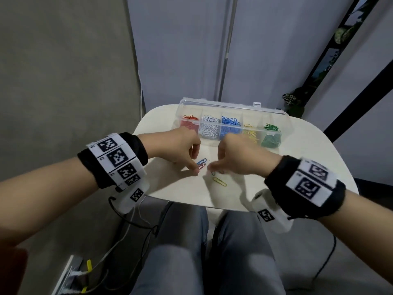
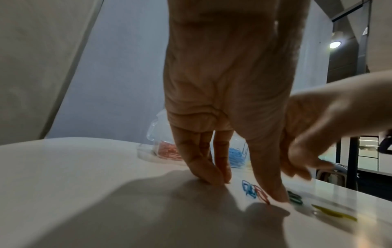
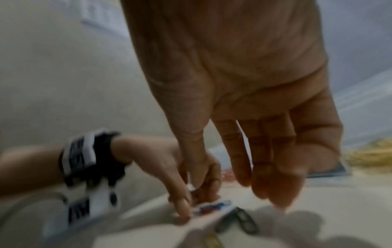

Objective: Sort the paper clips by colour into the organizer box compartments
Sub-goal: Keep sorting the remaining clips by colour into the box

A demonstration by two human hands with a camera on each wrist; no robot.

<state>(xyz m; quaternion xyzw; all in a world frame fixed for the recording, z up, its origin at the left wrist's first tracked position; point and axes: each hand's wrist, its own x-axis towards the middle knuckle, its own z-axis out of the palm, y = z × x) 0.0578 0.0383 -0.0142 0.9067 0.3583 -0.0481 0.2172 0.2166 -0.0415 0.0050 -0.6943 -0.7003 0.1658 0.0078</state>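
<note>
A clear organizer box (image 1: 284,116) stands at the back of the white table (image 1: 161,184), with red, white, blue, yellow and green clips in separate compartments. Loose clips lie near the front: a blue clip (image 1: 201,161), a red clip (image 1: 202,166), a green clip (image 1: 213,173) and a yellow clip (image 1: 220,181). My left hand (image 1: 196,169) points down at the table; in the left wrist view its thumb tip (image 2: 277,196) presses beside the red clip (image 2: 263,195) and its other fingertips rest on the table. My right hand (image 1: 212,167) hovers with loose fingers over the green clip (image 3: 244,219), holding nothing.
The table is small and rounded, and its front edge lies just under my wrists, with my knees below it. The box's lid (image 1: 231,103) stands open at the back. Cables (image 1: 136,222) hang from my left wrist beside the table. Walls and a black frame stand behind.
</note>
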